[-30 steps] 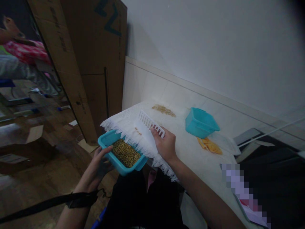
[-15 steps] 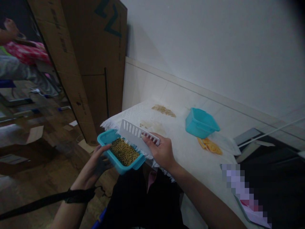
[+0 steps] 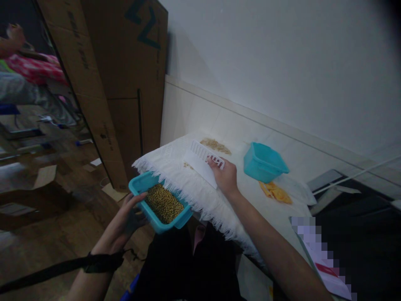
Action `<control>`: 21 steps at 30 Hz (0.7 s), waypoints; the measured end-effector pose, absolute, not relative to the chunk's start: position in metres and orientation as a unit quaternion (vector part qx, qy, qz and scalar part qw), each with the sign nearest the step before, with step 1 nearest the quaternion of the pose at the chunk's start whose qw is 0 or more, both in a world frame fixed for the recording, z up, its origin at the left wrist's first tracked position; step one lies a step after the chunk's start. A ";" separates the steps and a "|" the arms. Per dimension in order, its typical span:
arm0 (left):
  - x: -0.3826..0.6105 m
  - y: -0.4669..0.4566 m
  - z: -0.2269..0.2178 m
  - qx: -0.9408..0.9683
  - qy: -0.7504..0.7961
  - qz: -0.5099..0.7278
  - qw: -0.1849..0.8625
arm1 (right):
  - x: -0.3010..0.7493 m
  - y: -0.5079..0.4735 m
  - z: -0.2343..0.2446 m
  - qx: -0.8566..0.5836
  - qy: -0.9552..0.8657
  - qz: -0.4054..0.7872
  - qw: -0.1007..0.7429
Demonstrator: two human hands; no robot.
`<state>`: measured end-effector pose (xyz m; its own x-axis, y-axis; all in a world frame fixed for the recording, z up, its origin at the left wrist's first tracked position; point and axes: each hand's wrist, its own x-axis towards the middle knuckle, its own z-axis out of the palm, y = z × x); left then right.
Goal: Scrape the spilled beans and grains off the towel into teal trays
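My left hand (image 3: 131, 215) grips the left side of a teal plastic tub (image 3: 155, 224), held under the fringed edge of a white cloth (image 3: 166, 161). Small round greenish-yellow beans (image 3: 164, 204) lie inside the tub. In my right hand (image 3: 224, 173) is a white slotted plastic scraper (image 3: 200, 163), its flat side down near the cloth. A few beans (image 3: 188, 166) show on the cloth at the scraper's left edge. Farther back rests a low pile of pale tan grains (image 3: 215, 145).
A second teal tub (image 3: 266, 163) stands at the right, with a crumpled yellow cloth (image 3: 275, 192) in front. A tall cardboard box (image 3: 125, 75) rises on the left. Behind the table is a white wall (image 3: 266, 54). Another person's hand (image 3: 15, 35) shows at far left.
My right hand has moved the scraper away from above the tub, back and right over the cloth. The left hand and its tub have stayed almost in place.
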<state>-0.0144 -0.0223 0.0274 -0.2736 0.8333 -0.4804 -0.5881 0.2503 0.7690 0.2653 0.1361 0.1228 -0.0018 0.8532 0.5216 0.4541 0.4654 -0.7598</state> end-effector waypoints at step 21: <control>-0.007 -0.024 0.024 0.118 0.526 0.583 0.608 | 0.248 0.134 0.131 -0.469 -0.701 0.212 0.495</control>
<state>-0.0070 -0.0238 0.0239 -0.2322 0.8333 -0.5017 -0.5849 0.2925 0.7565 0.2479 0.1341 0.1311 -0.0718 0.8664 0.4942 0.4468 0.4709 -0.7607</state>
